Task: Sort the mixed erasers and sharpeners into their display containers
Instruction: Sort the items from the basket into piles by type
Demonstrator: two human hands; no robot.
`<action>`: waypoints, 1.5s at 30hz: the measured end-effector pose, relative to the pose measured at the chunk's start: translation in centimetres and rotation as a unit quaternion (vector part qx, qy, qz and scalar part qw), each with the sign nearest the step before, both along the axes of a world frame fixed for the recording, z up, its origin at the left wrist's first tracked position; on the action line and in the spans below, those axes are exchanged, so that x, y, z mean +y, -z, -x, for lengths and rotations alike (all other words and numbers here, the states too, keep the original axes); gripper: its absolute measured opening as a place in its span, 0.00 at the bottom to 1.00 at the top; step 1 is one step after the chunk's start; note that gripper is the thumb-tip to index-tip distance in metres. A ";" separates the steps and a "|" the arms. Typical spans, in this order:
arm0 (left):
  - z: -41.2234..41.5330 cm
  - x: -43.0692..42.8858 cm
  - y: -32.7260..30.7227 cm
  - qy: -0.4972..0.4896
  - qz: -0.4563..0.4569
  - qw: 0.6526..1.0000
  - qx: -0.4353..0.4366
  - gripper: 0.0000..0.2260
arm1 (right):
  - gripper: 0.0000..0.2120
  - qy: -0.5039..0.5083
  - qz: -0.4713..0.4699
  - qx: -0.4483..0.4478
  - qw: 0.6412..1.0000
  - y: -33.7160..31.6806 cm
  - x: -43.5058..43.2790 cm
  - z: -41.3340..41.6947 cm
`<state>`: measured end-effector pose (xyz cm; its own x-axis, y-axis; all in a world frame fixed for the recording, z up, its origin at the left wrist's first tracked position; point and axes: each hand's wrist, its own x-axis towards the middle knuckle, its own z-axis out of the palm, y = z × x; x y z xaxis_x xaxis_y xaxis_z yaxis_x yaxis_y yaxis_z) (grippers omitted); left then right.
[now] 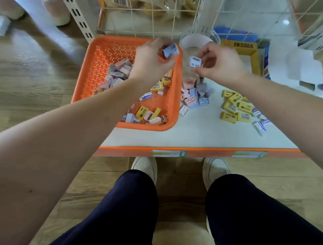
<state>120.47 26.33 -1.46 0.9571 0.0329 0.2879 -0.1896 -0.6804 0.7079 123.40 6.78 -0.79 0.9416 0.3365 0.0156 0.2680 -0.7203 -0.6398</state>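
"2B" read in black on the yellow display box; its other print was too blurred. "2B" was also on a yellow eraser in the orange basket and on the loose yellow erasers. Barcode label: digits were unreadable.

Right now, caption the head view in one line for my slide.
Left hand holds a blue sharpener over the orange basket; right hand holds a pale sharpener over the white shelf.
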 end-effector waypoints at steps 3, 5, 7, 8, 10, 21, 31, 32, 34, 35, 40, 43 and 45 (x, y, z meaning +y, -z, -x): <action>-0.8 -2.5 0.2 0.056 -0.028 0.998 0.013 0.16 | 0.14 0.015 0.055 -0.005 0.998 1.5 -2.9 0.1; -1.3 -3.8 0.5 0.119 -0.077 0.989 0.041 0.17 | 0.14 0.013 0.101 0.012 0.995 2.6 -4.2 0.3; -1.6 -4.8 0.8 0.168 -0.178 0.967 0.067 0.16 | 0.14 0.005 0.137 0.016 0.990 3.4 -4.9 0.5; -1.6 -5.2 1.0 0.185 -0.235 0.951 0.081 0.15 | 0.14 0.000 0.147 0.019 0.989 3.7 -5.1 0.6; -1.6 -5.6 1.0 0.216 -0.333 0.912 0.099 0.14 | 0.14 -0.021 0.155 0.032 0.987 3.8 -5.6 1.0; -2.1 -6.8 1.4 0.262 -0.494 0.819 0.130 0.15 | 0.14 -0.099 0.168 0.056 0.979 4.2 -6.6 2.8; -1.5 -4.8 1.7 0.172 -0.268 0.948 0.012 0.14 | 0.11 -0.037 0.101 0.042 0.993 3.5 -5.2 2.4; -1.4 -4.2 1.4 0.146 -0.233 0.961 0.002 0.15 | 0.11 -0.028 0.088 0.038 0.995 3.3 -4.8 2.3; -1.3 -2.9 1.0 0.082 -0.156 0.984 -0.004 0.15 | 0.11 -0.009 0.056 0.022 0.998 2.9 -3.9 1.9; -1.2 -2.2 0.8 0.048 -0.116 0.992 -0.005 0.14 | 0.10 -0.002 0.040 0.014 0.999 2.6 -3.3 1.7; -0.5 2.8 1.1 -0.059 -0.057 0.995 0.055 0.13 | 0.09 -0.004 -0.041 -0.072 0.997 1.4 0.6 1.4; 0.8 5.5 2.0 -0.025 -0.076 0.988 0.132 0.10 | 0.09 -0.052 -0.063 -0.110 0.991 0.9 3.4 1.5; 1.5 6.6 2.5 0.028 -0.121 0.978 0.169 0.09 | 0.09 -0.094 -0.063 -0.130 0.985 0.8 5.1 1.7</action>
<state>118.93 32.91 -4.00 0.9973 -0.0517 -0.0518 -0.0143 -0.8313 0.5557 121.68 11.88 -1.56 0.8213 0.4848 0.3007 0.5558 -0.5609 -0.6135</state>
